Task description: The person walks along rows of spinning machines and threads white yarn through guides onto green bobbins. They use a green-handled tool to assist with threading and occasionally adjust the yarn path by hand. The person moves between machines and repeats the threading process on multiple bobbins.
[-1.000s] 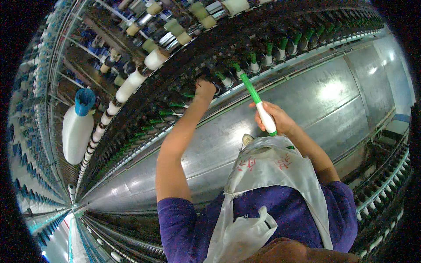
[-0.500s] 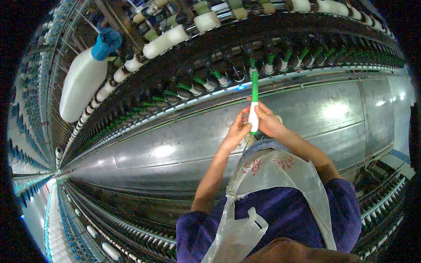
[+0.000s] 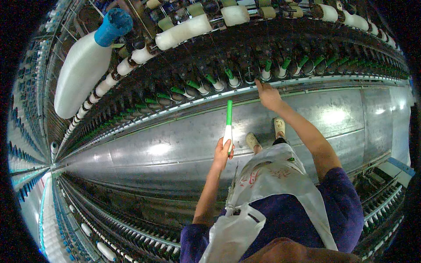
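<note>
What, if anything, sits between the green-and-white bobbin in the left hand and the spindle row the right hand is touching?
Nothing visible. The left hand holds the bobbin upright over bare shiny floor; open space separates it from the spindle row, where the right hand reaches.

I see a big white roving bobbin (image 3: 79,74) with a blue cap (image 3: 113,26) hanging upper left. Cream bobbins (image 3: 183,31) line the rail above. A grey metal floor (image 3: 175,144) runs between the machines. An apron (image 3: 272,179) covers a purple shirt (image 3: 337,206). Two shoes (image 3: 265,133), I think, show beneath it.
</note>
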